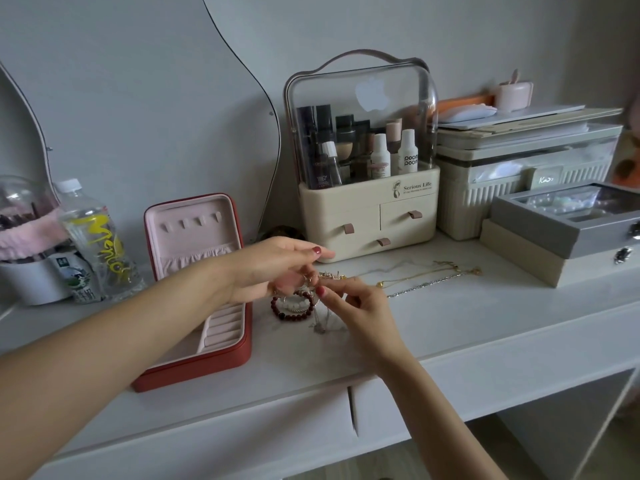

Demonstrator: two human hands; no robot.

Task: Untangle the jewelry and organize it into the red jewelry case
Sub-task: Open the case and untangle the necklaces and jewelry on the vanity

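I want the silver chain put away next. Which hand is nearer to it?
Right. The right hand works just left of the silver chain, close to its near end. The left hand is farther left, beside the open red jewelry case.

A cream plastic cosmetics organiser (367,209) with a clear domed lid, a handle and three small drawers stands at the far middle of the white dressing table (467,327), holding bottles and tubes. To its right sits a ribbed cream storage box (485,199) under stacked flat items, with a grey glass-topped box (568,220) nearer. At far left, a clear plastic water bottle (93,237) with yellow lettering stands beside a curved-edged mirror (138,109).
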